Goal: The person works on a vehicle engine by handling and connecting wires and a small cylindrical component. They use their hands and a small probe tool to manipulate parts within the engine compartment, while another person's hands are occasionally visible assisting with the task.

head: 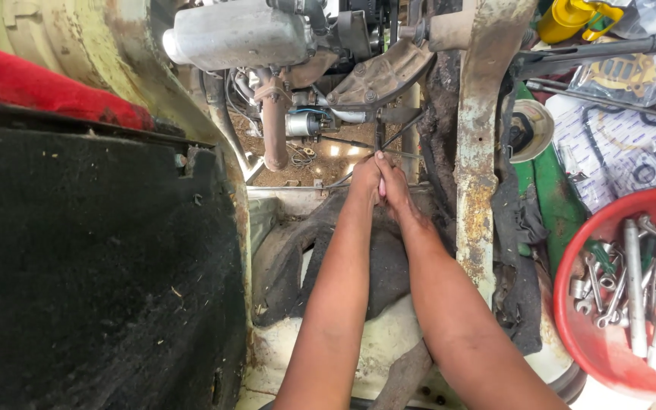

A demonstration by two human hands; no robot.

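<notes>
Both my arms reach forward into the open floor of an old vehicle. My left hand point(365, 179) and my right hand point(394, 184) are pressed together around a thin pink-handled tool point(381, 191), only a sliver of which shows between them. A thin dark cable point(358, 143) runs just beyond my fingertips toward the engine parts. Ahead are a grey metal cylinder point(237, 34), a rusty pipe point(273, 125) and a small silver motor point(303, 124).
Black carpet point(93, 273) covers the left side, with a red cushion point(47, 87) above it. A rusty cream frame rail point(477, 152) runs on the right. A red bowl point(578, 334) holds several spanners and sockets. A yellow jug point(567, 19) and bagged gaskets point(616, 144) lie beyond.
</notes>
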